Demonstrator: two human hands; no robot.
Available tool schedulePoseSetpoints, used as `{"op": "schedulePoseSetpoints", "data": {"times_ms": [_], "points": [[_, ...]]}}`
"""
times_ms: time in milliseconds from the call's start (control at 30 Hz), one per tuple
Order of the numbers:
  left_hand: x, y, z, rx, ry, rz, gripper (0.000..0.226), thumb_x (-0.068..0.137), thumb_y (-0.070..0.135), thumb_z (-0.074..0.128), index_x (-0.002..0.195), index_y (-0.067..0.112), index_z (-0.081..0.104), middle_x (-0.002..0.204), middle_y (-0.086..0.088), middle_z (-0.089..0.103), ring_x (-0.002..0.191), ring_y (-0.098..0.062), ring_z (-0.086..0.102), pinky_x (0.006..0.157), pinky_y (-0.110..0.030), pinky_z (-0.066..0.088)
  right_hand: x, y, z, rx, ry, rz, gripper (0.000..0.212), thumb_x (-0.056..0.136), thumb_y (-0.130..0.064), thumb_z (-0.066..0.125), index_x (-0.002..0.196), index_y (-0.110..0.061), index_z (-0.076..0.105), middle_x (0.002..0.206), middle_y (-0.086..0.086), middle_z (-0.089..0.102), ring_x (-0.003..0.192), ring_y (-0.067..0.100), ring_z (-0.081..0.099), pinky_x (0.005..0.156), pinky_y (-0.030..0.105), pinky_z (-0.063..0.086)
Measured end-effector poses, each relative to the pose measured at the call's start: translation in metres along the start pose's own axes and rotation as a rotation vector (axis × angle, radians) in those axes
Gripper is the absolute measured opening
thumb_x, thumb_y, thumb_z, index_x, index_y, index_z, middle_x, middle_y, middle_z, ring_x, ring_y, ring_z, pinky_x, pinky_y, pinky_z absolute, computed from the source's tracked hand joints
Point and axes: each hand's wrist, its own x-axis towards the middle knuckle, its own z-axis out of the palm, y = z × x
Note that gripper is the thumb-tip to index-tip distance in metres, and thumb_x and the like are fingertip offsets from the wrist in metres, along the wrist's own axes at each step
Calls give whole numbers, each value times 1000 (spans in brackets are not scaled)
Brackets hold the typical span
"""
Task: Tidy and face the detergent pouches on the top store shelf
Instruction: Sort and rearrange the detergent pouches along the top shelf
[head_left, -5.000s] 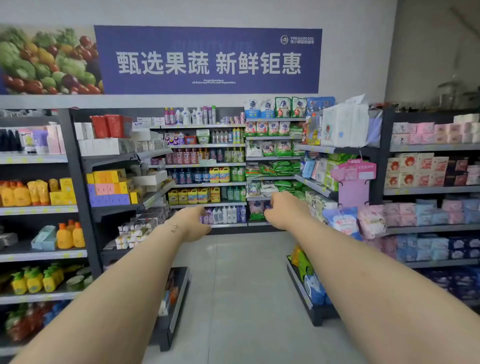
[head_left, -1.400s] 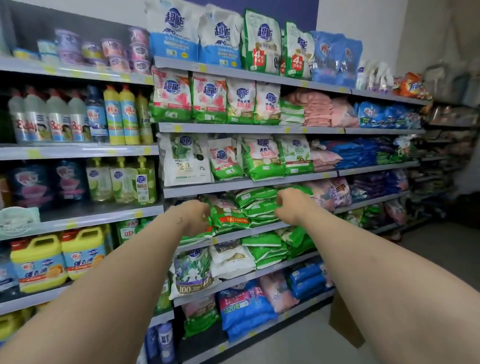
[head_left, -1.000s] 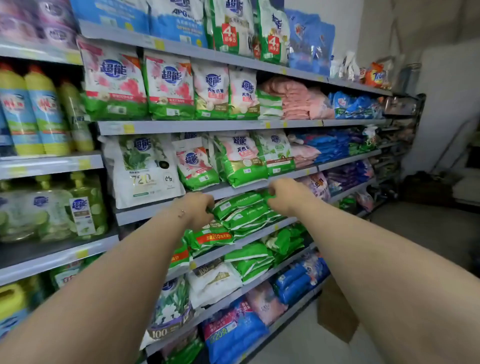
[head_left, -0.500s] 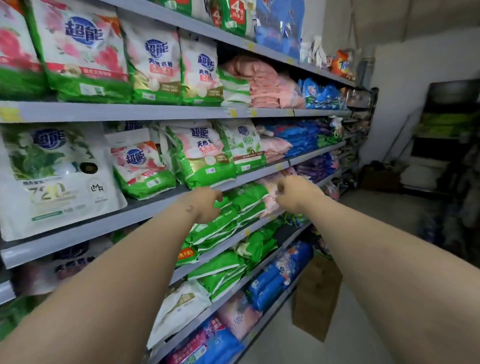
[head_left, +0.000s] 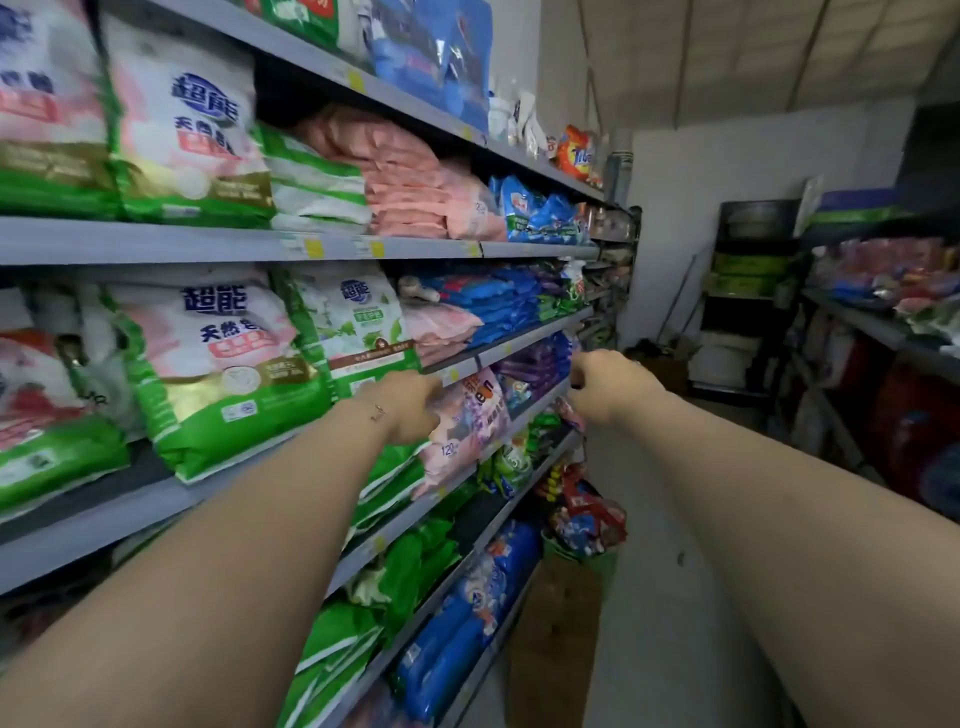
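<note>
Reaching left hand (head_left: 410, 410), right hand (head_left: 605, 387)

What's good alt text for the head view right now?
Two bare forearms reach along a store aisle, the left hand and right hand loosely closed and empty at mid-shelf height, beside racks of detergent pouches. The blue pouches on the top shelf stand well above both hands, untouched.

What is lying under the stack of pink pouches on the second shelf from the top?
The pink pouches lie directly on the grey shelf board, with yellow price tags on its front edge. One level below are blue pouches. Whatever is behind the stack is hidden.
</note>
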Motion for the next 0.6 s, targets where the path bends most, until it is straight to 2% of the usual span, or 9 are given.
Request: {"op": "schedulePoseSetpoints", "data": {"times_ms": [133, 400, 500, 600], "points": [[59, 27, 17, -40, -2, 77, 45, 92, 29, 51, 136, 25, 44, 138, -6, 48, 122, -28, 48, 95, -41, 46, 23, 42, 7, -31, -32, 72, 15, 88, -28, 54, 98, -17, 53, 107, 7, 56, 93, 27, 55, 78, 37, 48], [186, 94, 47, -88, -55, 271, 41, 95, 32, 50, 134, 21, 43, 132, -9, 47, 113, -28, 51, 94, -46, 46, 75, 129, 24, -105, -16, 230, 29, 93, -30, 51, 117, -15, 55, 119, 8, 53, 107, 30, 54, 85, 39, 49], [237, 116, 57, -81, -56, 332, 42, 95, 32, 50, 135, 20, 42, 135, -9, 44, 120, -29, 47, 97, -46, 44, 101, 162, 28, -133, 2, 299, 23, 91, -30, 52, 110, -16, 56, 114, 8, 55, 101, 30, 56, 85, 40, 50], [289, 137, 58, -78, -27, 375, 38, 95, 31, 50, 132, 21, 44, 130, -9, 47, 117, -29, 48, 97, -47, 44, 129, 194, 22, -133, 30, 362, 16, 89, -28, 53, 100, -18, 56, 109, 8, 56, 97, 30, 56, 84, 40, 50]]}}
